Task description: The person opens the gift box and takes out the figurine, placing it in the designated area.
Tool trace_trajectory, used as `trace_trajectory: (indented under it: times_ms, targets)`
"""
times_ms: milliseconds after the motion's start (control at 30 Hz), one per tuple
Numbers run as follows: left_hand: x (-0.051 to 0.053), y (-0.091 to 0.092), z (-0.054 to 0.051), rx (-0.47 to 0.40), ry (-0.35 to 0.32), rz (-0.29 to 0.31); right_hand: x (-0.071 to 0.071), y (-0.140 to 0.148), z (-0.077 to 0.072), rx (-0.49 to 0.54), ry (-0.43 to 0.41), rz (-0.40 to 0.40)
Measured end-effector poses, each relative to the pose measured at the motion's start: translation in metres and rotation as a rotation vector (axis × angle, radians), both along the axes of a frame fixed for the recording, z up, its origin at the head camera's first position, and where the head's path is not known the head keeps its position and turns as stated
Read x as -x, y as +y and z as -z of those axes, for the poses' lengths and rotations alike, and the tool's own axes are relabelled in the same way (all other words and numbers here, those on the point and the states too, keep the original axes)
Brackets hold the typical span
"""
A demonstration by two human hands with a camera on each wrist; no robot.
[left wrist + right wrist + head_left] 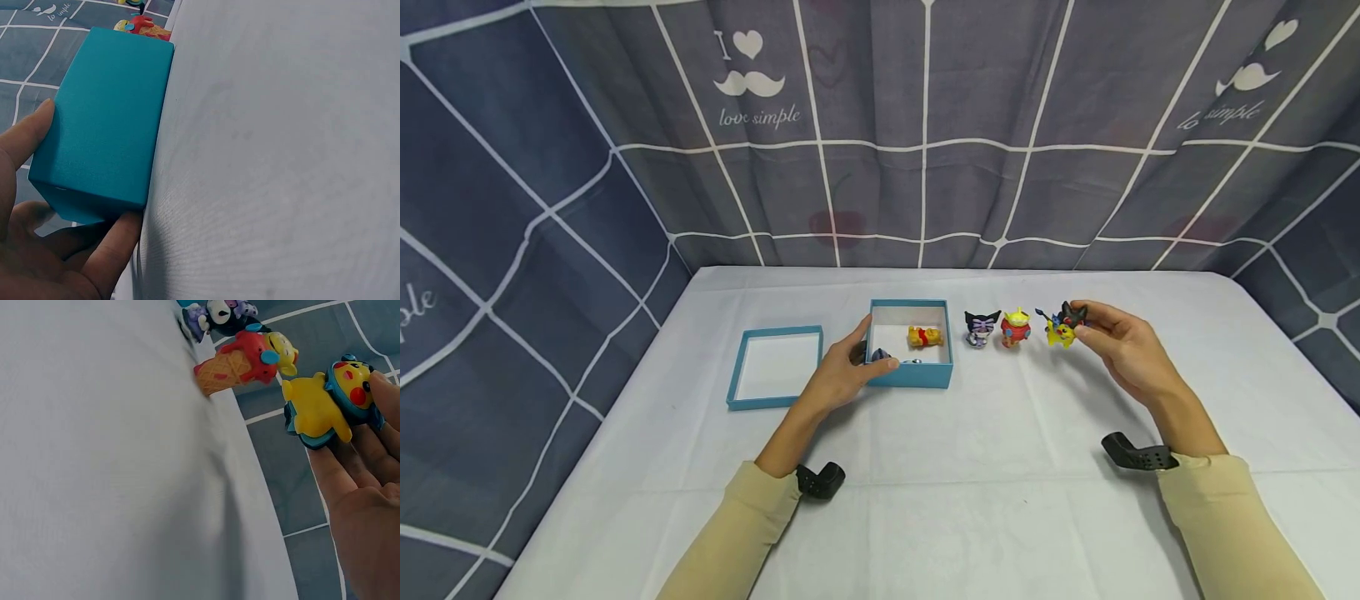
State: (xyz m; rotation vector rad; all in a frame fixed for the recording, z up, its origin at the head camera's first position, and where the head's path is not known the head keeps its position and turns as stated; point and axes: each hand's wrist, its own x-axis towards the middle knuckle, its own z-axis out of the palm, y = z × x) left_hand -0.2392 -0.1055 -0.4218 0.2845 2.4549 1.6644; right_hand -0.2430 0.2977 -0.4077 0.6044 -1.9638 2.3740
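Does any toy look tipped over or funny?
Yes: the yellow-and-red figurine lies down inside the blue box, while the Kuromi figurine outside stands upright. I see nothing spilled or broken.

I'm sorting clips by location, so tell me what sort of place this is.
Likely a makeshift indoor filming booth: dark grey-blue fabric curtains with white grid lines hang on three sides of a flat, white-cloth-covered table, and two curved black plastic-looking wrist devices are visible.
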Motion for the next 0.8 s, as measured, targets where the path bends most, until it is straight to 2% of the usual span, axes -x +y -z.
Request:
trace_trajectory:
  times_ms: [333, 633, 800]
  targets:
    - [0.000, 0.001, -0.002, -0.013, -0.011, 0.007, 0.008, 0.005, 0.012, -0.099, -0.034, 0.041]
    - [-0.002, 0.000, -0.002, -0.010, -0.006, -0.006, 0.013, 0.003, 0.020, -0.361, -0.025, 0.124]
    - [-0.001, 0.000, -0.002, -0.001, -0.013, -0.005, 0.015, 0.003, 0.022, -0.404, -0.024, 0.118]
